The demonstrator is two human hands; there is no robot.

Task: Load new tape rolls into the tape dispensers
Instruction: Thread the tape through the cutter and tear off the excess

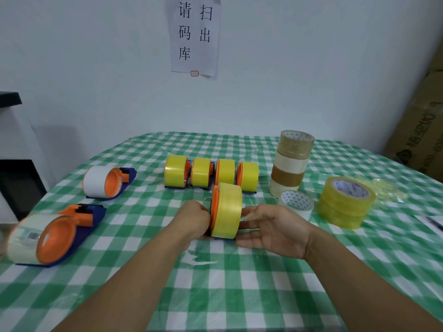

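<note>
A yellow tape roll on an orange-and-blue dispenser (226, 209) stands on edge at the middle of the table. My left hand (191, 218) grips the dispenser's orange left side. My right hand (268, 226) lies palm up with straight fingers against the roll's right face. Behind it stands a row of several dispensers with yellow rolls (211, 172). Two more dispensers lie at the left, one with a white roll (107, 182) and one with a pale roll (52, 236).
A stack of clear and brown tape rolls (291, 161) stands at the back right, with a single clear roll (297, 203) in front and two stacked yellow rolls (345, 202) beside it. The table has a green checked cloth (215, 283). Cardboard boxes (422, 130) stand at the far right.
</note>
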